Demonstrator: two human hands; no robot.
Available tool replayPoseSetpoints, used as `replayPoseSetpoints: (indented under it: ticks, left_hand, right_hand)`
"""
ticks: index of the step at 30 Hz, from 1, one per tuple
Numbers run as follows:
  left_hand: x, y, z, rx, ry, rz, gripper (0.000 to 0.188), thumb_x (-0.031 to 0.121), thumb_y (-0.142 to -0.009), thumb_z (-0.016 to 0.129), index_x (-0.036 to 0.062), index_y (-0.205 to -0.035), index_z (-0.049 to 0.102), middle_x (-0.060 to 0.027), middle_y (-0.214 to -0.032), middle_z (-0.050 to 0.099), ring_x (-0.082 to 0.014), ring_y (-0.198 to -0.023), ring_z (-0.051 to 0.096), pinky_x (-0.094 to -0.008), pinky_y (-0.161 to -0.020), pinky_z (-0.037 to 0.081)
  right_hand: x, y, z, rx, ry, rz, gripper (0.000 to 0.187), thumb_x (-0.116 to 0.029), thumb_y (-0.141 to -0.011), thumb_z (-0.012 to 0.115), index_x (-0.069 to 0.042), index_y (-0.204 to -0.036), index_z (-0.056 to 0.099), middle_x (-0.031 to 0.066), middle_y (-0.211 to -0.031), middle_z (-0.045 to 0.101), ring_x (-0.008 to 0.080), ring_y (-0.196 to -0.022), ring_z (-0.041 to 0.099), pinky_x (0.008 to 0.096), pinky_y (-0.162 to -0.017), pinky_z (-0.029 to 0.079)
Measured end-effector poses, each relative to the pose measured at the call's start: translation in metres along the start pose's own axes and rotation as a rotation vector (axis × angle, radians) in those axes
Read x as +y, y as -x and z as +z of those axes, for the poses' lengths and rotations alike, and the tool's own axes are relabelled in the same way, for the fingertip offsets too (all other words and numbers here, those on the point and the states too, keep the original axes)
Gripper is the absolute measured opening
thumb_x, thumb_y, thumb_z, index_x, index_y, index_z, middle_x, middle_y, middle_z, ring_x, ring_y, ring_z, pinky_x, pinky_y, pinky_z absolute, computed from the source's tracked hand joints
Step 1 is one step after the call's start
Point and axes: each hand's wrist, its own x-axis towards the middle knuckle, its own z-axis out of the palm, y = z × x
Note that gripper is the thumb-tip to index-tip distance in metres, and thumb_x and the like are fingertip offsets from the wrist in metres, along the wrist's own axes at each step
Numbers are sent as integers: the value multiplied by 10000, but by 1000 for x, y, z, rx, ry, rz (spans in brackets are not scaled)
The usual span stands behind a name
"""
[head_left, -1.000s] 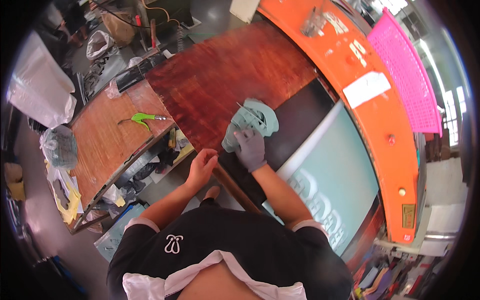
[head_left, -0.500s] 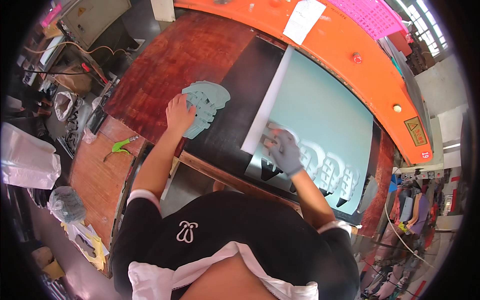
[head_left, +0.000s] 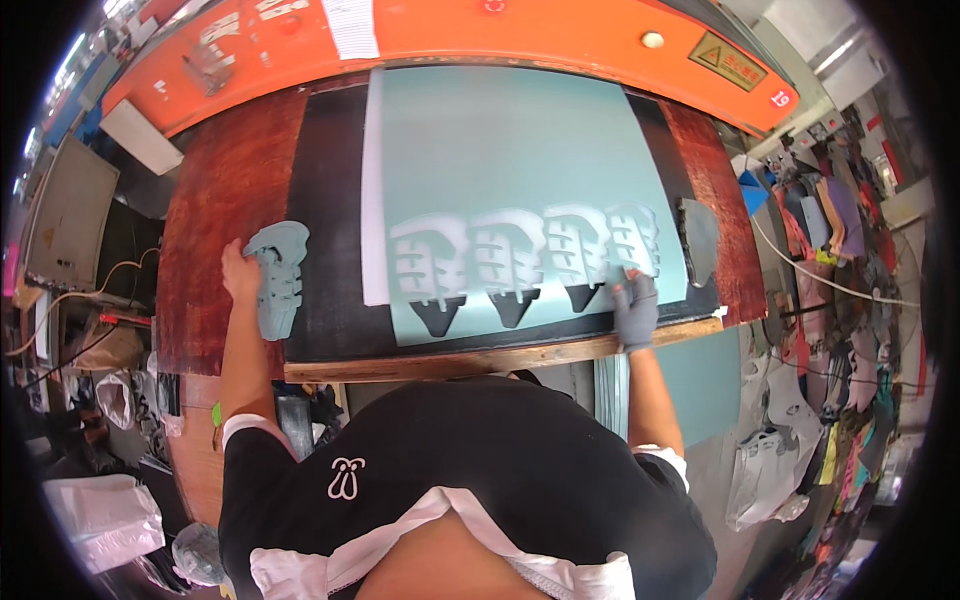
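A stack of pale blue-grey cut pieces (head_left: 277, 278) lies on the left side of the bench, half on the dark mat (head_left: 325, 250) and half on the red-brown wooden top (head_left: 215, 210). The bare left hand (head_left: 240, 272) rests against the stack's left edge, fingers curled lightly round it. To the right, a large pale blue sheet (head_left: 500, 140) is spread over the mat, with a row of four cut-out shapes (head_left: 520, 262) along its near edge, the dark mat showing through their pointed lower ends. The right hand (head_left: 634, 308), in a grey glove, presses down on the sheet's near right corner, just beside the last cut-out; its fingers lie fairly flat, and whether they pinch anything cannot be told. A dark grey piece (head_left: 699, 238) lies on the mat past the sheet's right edge. Behind the sheet runs the orange body of a machine (head_left: 560, 35). Bags (head_left: 765, 470) hang at the lower right.
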Motion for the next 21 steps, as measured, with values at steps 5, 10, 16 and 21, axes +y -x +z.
replayPoseSetpoints:
  ticks: [5,10,16,21]
  left_hand:
    - [66,78,-30,-135,359,224,296,124,-856,575,53,-1142,541,-145,-1075,598,-285,-965,579,-383,-837,460]
    - [150,193,-35,-760,797,-320,648,312,-825,695,15,-1289,355,-85,-991,617,-131,-686,608,-259,-509,477]
    - [209,212,-40,-430,691,-337,616,209,-842,667,19,-1332,345,-42,-841,603,-66,-542,492,-225,-439,402]
    - [189,214,-91,-657,1190,-386,393,103,-881,592,55,-1259,495,56,-676,518,-28,-485,410,-198,-400,329]
  right_hand:
    - [99,-44,-24,27,339,369,532,-371,-786,649,-21,-1173,543,211,-1124,593,391,-1040,558,447,-902,437]
    - [150,-62,-31,-133,90,634,557,-450,-809,594,1,-1136,592,226,-1062,638,358,-1014,605,410,-879,451]
    - [157,-78,-48,-264,-48,544,444,-348,-859,586,43,-1068,611,206,-959,659,274,-906,629,360,-815,462]
    - [154,-70,-106,-424,-366,530,329,-272,-890,572,37,-994,609,73,-875,636,149,-802,567,293,-742,452]
